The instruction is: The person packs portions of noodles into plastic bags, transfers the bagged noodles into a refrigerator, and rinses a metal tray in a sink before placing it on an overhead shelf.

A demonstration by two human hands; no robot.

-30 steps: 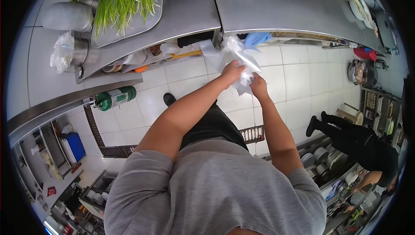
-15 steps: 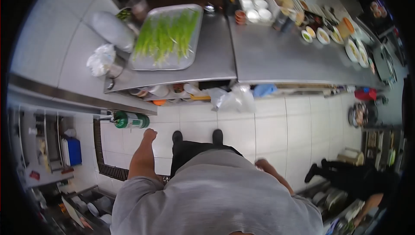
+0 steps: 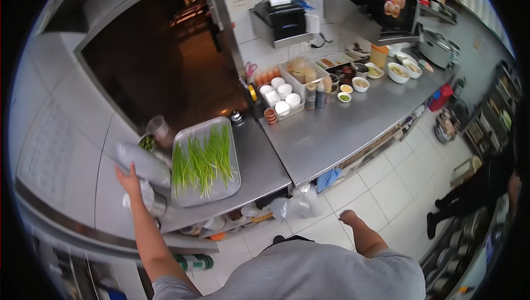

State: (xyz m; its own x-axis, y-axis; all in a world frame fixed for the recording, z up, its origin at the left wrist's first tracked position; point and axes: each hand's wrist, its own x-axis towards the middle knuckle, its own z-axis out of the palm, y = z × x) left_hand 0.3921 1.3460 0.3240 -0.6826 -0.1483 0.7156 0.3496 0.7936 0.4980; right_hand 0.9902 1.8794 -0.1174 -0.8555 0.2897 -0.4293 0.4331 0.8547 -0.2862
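Observation:
My left hand [image 3: 128, 181] is stretched out to the counter's left end, its fingers spread at the near side of a long whitish plastic-wrapped bundle [image 3: 144, 165]. Just below the hand stands a metal container [image 3: 157, 205] with crumpled white plastic [image 3: 144, 194] at its top. To the right, long green stalks [image 3: 202, 157] lie side by side on a metal tray [image 3: 234, 185]. My right hand [image 3: 348, 217] hangs over the floor in front of the counter, fingers curled in, with nothing showing in them.
Behind the bundle are a clear cup [image 3: 158, 126] and a container of chopped greens [image 3: 146, 143]. White lidded tubs [image 3: 282, 91], bottles and small bowls [image 3: 360, 84] line the right counter [image 3: 326, 134]. Another person [image 3: 475, 184] stands at right. A green canister [image 3: 194, 262] is on the floor.
My left hand has risen from beside my body to the bundle at the counter's left end. My view has tilted up and turned, and the counter is closer.

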